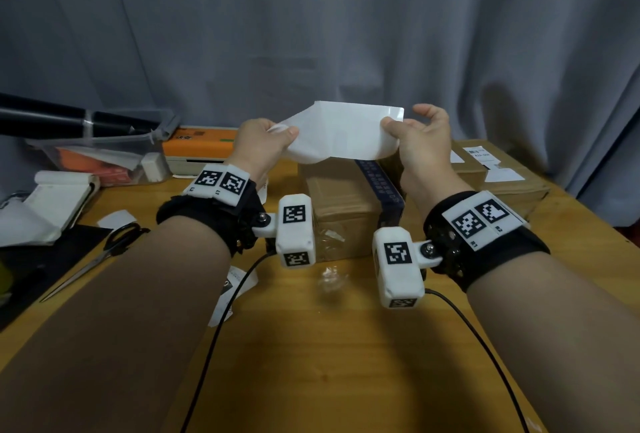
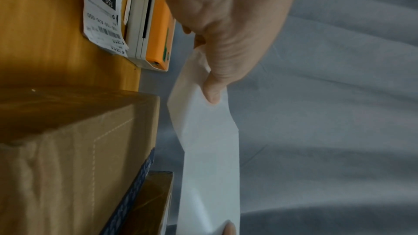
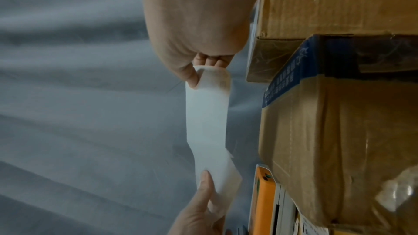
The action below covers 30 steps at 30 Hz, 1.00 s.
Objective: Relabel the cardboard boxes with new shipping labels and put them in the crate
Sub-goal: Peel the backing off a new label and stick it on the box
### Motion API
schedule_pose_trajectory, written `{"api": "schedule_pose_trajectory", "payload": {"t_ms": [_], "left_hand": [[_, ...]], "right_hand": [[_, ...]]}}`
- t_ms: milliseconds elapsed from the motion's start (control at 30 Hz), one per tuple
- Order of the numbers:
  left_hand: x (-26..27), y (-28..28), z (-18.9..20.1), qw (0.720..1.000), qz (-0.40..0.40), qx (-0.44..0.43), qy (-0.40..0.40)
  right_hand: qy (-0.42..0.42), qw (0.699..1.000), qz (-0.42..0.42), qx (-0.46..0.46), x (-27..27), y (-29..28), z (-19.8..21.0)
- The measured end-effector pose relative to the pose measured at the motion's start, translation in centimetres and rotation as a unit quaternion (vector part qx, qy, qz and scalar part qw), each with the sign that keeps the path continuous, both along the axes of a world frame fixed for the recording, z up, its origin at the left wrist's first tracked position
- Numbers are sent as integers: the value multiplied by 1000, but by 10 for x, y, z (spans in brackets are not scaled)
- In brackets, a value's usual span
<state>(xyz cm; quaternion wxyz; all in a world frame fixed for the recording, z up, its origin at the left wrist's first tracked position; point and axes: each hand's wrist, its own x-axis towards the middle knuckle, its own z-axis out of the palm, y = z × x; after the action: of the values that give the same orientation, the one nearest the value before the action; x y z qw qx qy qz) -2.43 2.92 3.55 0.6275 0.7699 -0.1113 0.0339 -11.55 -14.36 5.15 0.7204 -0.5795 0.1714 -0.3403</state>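
Observation:
Both hands hold a blank white label sheet [image 1: 346, 131] in the air above the table. My left hand [image 1: 266, 142] pinches its curled left end between thumb and fingers; the same sheet [image 2: 210, 158] hangs below that thumb in the left wrist view. My right hand [image 1: 415, 138] pinches the right edge, and the sheet [image 3: 205, 122] runs down from it in the right wrist view. Below the sheet stands a brown cardboard box [image 1: 343, 204] with a dark blue printed strip. A second cardboard box [image 1: 502, 173] with white labels on top sits behind it to the right.
An orange and white label printer [image 1: 199, 152] stands at the back left, with a printed label [image 2: 104, 15] lying beside it. Scissors [image 1: 104, 252] lie at the left on the wooden table [image 1: 329, 346]. A clear bin [image 1: 104, 155] of clutter and a grey curtain close the back.

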Motion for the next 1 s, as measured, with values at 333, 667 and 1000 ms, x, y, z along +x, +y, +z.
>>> {"api": "schedule_pose_trajectory", "payload": {"t_ms": [333, 667, 1000], "left_hand": [[3, 19, -2, 999, -38, -6, 15], [21, 47, -31, 991, 114, 57, 43], [1, 40, -14, 1000, -11, 25, -9]], "right_hand": [[1, 1000, -20, -3, -2, -8, -3], [-36, 991, -131, 8, 1, -23, 3], [-64, 993, -56, -79, 0, -13, 10]]}}
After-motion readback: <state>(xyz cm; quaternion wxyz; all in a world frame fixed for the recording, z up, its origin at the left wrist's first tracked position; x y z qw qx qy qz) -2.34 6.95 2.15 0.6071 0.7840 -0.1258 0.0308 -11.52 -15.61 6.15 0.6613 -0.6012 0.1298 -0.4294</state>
